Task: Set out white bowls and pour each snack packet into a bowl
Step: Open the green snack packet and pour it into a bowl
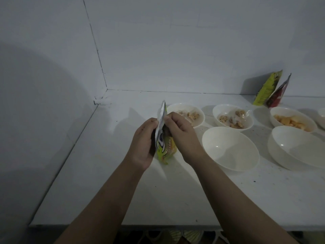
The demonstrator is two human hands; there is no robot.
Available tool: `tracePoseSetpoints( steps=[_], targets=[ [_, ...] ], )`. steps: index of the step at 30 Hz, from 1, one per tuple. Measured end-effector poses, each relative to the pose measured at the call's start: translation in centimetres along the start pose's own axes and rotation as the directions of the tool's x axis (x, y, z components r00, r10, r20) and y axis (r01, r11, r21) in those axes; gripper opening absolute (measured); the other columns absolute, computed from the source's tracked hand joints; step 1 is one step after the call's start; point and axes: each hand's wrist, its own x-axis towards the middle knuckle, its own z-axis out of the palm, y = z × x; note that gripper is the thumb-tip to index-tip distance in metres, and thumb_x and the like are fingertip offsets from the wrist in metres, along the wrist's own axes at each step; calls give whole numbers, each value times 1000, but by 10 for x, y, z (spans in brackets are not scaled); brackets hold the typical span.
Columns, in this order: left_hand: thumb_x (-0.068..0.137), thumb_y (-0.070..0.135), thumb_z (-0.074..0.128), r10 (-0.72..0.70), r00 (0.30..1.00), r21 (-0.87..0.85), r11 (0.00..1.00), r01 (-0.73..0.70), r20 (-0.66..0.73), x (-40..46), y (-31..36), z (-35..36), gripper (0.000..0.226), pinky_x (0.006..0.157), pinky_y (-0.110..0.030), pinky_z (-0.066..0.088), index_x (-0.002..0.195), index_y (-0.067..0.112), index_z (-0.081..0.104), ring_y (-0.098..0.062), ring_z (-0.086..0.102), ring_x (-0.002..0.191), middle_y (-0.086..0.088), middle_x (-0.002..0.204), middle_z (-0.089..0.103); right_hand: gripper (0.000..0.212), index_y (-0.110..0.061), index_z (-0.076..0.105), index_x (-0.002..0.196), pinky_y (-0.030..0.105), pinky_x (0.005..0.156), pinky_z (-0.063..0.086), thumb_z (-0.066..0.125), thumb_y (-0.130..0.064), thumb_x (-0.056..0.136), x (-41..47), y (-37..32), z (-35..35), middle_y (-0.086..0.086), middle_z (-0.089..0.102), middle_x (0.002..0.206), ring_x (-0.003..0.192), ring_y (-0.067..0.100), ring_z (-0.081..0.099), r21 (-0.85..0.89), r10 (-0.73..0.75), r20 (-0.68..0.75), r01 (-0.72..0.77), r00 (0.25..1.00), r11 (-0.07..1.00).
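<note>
Packet of green-and-yellow snack stands upright over the white counter, left of the bowls. Just right of it sits an empty white bowl, with a second empty bowl further right. Behind them three bowls hold snacks: one partly hidden by the right hand, one in the middle, one with orange pieces. Another bowl is cut off by the frame's edge. Two opened packets lean against the wall. Dim light blurs the print. The left hand grips the packet's side; the right hand pinches its top edge.
</note>
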Motion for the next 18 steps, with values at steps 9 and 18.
tracePoseSetpoints(
  steps=[9,18],
  targets=[
    [102,11,40,144,988,333,930,-152,49,-1,9,-2,25,64,-24,46,83,8,56,-15,52,69,-9,77,51,21,-2,48,76,43,71,46,51,-16,91,-2,-5,-12,8,48,72,71,20,48,-139,15,122,2,992,990],
    [99,11,42,168,979,258,957,-135,-112,5,10,-16,29,71,-29,45,70,14,46,-14,49,69,0,68,46,22,-13,46,62,55,67,55,55,-17,81,1,3,-24,-11,44,54,59,17,49,-354,-28,-104,-11,994,935]
  ],
)
